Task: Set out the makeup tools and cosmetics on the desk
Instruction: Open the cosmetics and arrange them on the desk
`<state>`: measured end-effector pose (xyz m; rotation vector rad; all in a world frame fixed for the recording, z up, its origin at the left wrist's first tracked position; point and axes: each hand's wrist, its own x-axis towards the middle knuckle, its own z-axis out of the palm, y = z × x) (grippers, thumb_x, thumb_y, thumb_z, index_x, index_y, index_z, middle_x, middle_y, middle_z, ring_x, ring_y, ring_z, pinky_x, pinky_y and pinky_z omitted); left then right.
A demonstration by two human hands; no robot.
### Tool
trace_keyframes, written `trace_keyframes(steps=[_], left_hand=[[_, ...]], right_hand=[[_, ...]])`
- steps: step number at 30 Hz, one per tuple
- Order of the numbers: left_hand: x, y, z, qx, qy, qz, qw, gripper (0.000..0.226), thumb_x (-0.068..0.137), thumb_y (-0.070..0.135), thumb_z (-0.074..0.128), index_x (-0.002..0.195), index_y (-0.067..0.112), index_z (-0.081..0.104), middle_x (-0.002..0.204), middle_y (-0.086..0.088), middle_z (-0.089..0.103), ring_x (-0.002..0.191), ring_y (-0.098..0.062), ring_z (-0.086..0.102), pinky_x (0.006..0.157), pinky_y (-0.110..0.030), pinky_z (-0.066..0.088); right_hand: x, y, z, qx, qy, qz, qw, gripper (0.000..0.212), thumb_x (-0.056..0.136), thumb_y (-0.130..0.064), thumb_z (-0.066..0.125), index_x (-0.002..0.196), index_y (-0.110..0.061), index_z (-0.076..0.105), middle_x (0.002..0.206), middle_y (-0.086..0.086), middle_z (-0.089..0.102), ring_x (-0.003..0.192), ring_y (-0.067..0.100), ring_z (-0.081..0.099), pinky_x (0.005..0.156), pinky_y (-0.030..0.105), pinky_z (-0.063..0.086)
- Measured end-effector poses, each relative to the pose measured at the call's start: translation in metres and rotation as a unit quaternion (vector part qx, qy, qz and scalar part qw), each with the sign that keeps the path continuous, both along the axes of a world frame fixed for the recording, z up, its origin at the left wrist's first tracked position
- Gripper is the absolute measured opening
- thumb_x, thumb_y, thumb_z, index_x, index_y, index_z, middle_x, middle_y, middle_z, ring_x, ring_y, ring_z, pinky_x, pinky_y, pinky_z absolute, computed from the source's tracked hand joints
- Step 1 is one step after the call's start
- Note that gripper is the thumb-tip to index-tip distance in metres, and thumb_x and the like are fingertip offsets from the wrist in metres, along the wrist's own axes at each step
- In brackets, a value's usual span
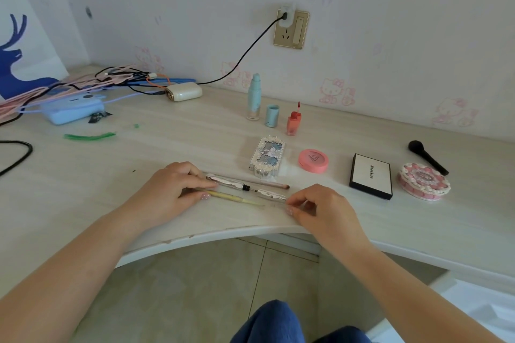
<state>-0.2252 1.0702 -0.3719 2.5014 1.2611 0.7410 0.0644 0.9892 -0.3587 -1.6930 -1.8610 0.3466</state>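
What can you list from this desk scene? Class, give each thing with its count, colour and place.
pump bottle: 1, pale teal, upright near wall
cap: 1, blue, beside bottle
lip gloss: 1, coral, right of cap
ornate case: 1, silver, mid-desk
round compact: 1, pink, right of case
palette: 1, white with black edge, further right
cake-style tin: 1, pink, far right
powder brush: 1, black, behind tin
slim tools: 3, silver, pink, yellow, front edge
power bank: 1, blue, left
cables: several, left rear
left hand: on tool ends
right hand: at tool tips

- The desk (139, 153) under the fingers looks like pale matt wood-grain laminate.
- The silver pen (231, 182) between the fingertips is glossy, like metal.
- The compact (313, 160) beyond the fingers looks like matt pink plastic.
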Motion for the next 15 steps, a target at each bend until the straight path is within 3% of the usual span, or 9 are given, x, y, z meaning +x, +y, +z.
trace_keyframes(steps=[4,8,11,15], left_hand=[[0.0022,-0.0016,0.0019,-0.003,-0.014,0.012,1.0,0.029,0.08,0.019,0.071,0.103,0.036,0.069,0.094,0.019,0.055,0.1,0.003,0.045,0.082,-0.006,0.035],[0.0029,-0.0048,0.0033,-0.001,-0.031,0.023,0.999,0.027,0.076,0.02,0.075,0.096,0.037,0.071,0.096,0.017,0.056,0.098,0.001,0.049,0.085,-0.023,0.045],[0.0021,-0.0064,0.0045,-0.013,-0.058,0.032,0.998,0.038,0.073,0.022,0.077,0.086,0.055,0.063,0.097,0.019,0.055,0.098,0.0,0.05,0.085,-0.021,0.044],[0.0024,-0.008,0.0066,-0.02,-0.077,0.037,0.996,0.046,0.071,0.025,0.08,0.082,0.064,0.059,0.096,0.019,0.056,0.096,-0.001,0.051,0.084,-0.021,0.042]], right_hand=[[-0.0011,0.003,-0.0016,0.008,-0.004,-0.01,1.0,0.009,0.081,-0.024,0.069,0.088,-0.031,0.069,0.082,-0.018,0.055,0.078,-0.003,0.049,0.066,0.01,0.037],[0.0014,0.001,-0.0007,0.008,0.021,-0.009,1.0,0.015,0.079,-0.023,0.072,0.089,-0.031,0.066,0.084,-0.017,0.056,0.078,-0.001,0.051,0.067,0.007,0.038],[0.0048,-0.003,-0.0012,0.012,0.03,-0.011,0.999,0.021,0.078,-0.022,0.073,0.086,-0.036,0.06,0.084,-0.017,0.056,0.075,0.0,0.051,0.066,0.006,0.037],[0.0077,-0.0068,-0.0032,0.028,0.042,-0.016,0.999,0.023,0.077,-0.021,0.074,0.084,-0.038,0.06,0.084,-0.018,0.057,0.074,0.002,0.051,0.067,0.009,0.039]])
